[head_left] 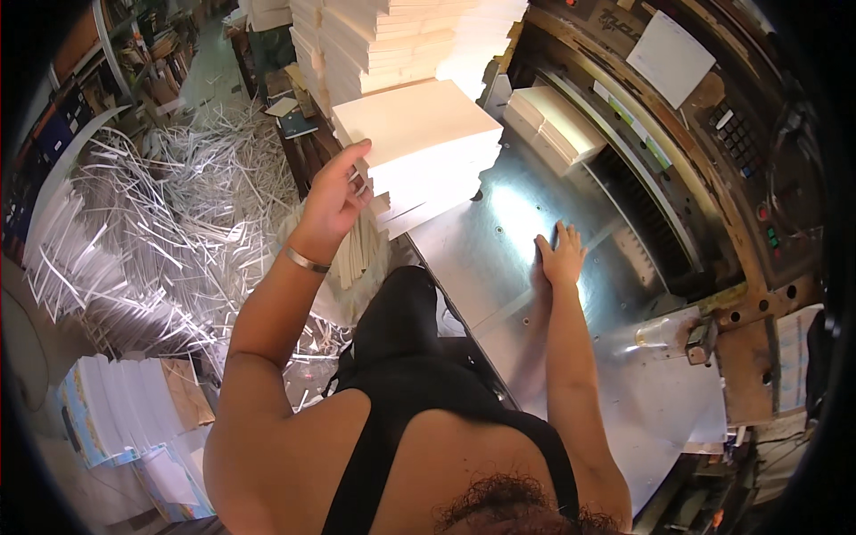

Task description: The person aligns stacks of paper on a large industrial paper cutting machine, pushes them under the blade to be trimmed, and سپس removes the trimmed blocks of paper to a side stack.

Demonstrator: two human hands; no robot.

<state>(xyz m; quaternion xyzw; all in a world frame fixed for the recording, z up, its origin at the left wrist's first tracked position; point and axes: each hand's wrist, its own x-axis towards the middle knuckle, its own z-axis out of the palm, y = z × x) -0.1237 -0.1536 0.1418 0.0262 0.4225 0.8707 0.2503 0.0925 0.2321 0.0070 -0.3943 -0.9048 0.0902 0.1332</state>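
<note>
A thick block of cream paper sheets (pixel 419 134) lies in front of taller paper piles, its lower layers slightly staggered. Beside its left corner is my left hand (pixel 339 192), the thumb up against the edge and the fingers loosely curled, not wrapped around the block. My right hand (pixel 562 257) rests with fingers spread on the shiny metal table (pixel 481 276) of a paper cutting machine. Farther back on that table, a smaller stack of paper (pixel 555 129) sits against the machine's slotted part (pixel 637 201).
Tall paper piles (pixel 383 45) rise at the back. Heaps of shredded paper strips (pixel 160 214) cover the floor at left. Bundled printed sheets (pixel 134 410) stand at lower left. A keypad (pixel 729 134) and a white sheet (pixel 670 58) are on the machine; a clear roll (pixel 655 337) lies at right.
</note>
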